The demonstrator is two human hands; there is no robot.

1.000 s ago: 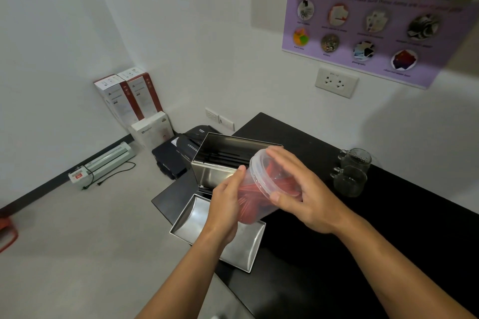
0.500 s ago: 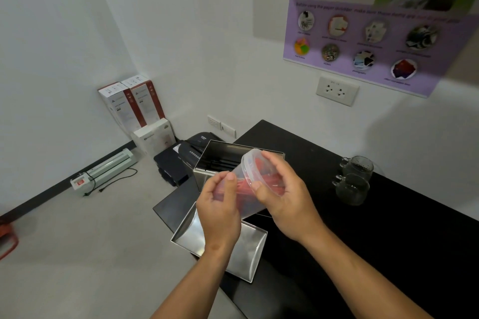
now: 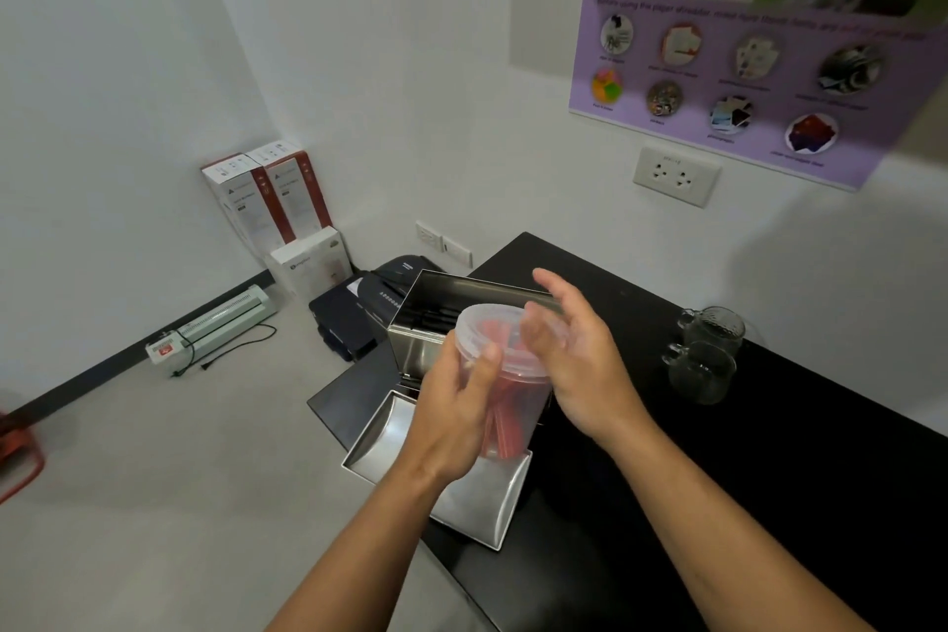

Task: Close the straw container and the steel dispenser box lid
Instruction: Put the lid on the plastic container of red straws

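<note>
Nearest, the steel lid (image 3: 477, 503) lies flat on the near left corner of the black counter (image 3: 718, 503), hollow side up and well clear of the box it belongs to. Just above it, the left hand (image 3: 451, 418) is wrapped around the side of the plastic tub (image 3: 505, 385), fingers closed on its wall and thumb up near the rim. The tub stands roughly upright with its long axis vertical, tilted a little, and the red straws (image 3: 505, 421) stand on end inside it. A clear cap sits on its top; whether it is pressed fully home cannot be told from here.

The right hand (image 3: 574, 349) is to the right of the tub and level with its top, fingers spread and holding nothing, palm turned toward the cap's edge and close against it. So the cap lies just left of that open palm, and a press would likely fall to this hand.

Behind the tub stands the steel box (image 3: 451, 303), open on top, with dark contents inside. Farther right sit two glass mugs (image 3: 705, 354).
</note>
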